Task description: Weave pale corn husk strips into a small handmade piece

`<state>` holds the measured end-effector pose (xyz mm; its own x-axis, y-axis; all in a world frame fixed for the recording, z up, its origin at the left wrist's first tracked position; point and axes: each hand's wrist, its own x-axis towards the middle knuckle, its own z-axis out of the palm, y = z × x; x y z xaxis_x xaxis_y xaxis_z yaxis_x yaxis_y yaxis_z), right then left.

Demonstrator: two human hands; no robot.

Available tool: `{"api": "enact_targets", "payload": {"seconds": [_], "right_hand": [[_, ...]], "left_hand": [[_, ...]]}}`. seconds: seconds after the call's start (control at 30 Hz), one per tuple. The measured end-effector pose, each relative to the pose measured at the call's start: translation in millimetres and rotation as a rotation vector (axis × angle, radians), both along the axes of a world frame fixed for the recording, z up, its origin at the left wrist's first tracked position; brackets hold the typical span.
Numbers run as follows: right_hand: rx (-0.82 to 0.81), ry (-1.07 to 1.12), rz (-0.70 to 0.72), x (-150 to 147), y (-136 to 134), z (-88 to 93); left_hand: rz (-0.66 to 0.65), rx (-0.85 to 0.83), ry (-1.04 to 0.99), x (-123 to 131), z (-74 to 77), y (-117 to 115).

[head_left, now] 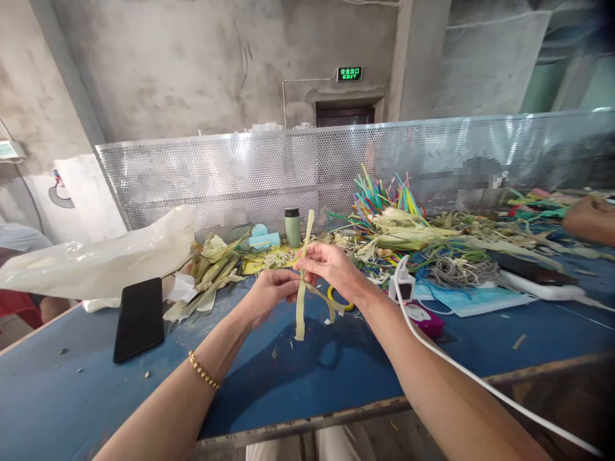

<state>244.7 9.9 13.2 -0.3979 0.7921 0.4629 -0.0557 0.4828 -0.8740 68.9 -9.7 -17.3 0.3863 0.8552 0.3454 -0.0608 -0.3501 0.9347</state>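
Pale green corn husk strips point(300, 315) cross each other in front of me, above the blue table point(269, 390). One strip stands nearly upright, and another hangs off to the right with a curled end. My left hand point(275, 288) pinches the strips from the left, near the crossing. From the right, just above it, my right hand point(330, 264) closes thumb and fingers on the upright strip. The fingers partly hide the crossing itself. Behind my right wrist a yellow ring point(336, 303) shows in part.
A black phone point(139, 320) and a clear plastic bag point(106, 259) lie left. Loose husks point(206, 275), a green bottle point(292, 227) and colourful stems point(384, 198) stand behind. At right are a charger point(402, 287) with a white cable, a blue mask point(480, 299) and another person's hand point(590, 221).
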Motion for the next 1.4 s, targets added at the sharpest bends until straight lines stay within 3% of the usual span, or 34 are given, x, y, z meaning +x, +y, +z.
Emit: {"api": "enact_targets", "payload": {"seconds": [0.2, 0.37, 0.6, 0.8, 0.97, 1.2, 1.4], "right_hand": [[0.020, -0.092, 0.080, 1.9, -1.3, -1.5], [0.063, -0.187, 0.033, 1.2, 2.2, -5.7], [0.095, -0.184, -0.009, -3.1, 6.5, -13.1], [0.130, -0.179, -0.189, 3.8, 8.8, -5.1], [0.262, -0.353, -0.133, 6.0, 4.9, 0.5], [0.436, -0.454, -0.235, 4.9, 8.5, -4.8], [0.503, -0.459, -0.235, 6.7, 5.3, -1.0]], "left_hand": [[-0.011, -0.088, -0.092, -0.7, 0.9, -0.6], [-0.033, -0.146, -0.096, 0.8, 0.3, -2.5], [-0.056, -0.085, -0.085, -0.7, -1.7, 0.2], [0.061, 0.023, -0.179, -3.6, -0.5, 6.6], [0.216, 0.117, -0.130, -6.5, -1.1, 11.6], [0.254, 0.171, 0.021, -6.9, -1.9, 11.6], [0.231, 0.128, -0.020, -8.5, -6.6, 15.1]]}}
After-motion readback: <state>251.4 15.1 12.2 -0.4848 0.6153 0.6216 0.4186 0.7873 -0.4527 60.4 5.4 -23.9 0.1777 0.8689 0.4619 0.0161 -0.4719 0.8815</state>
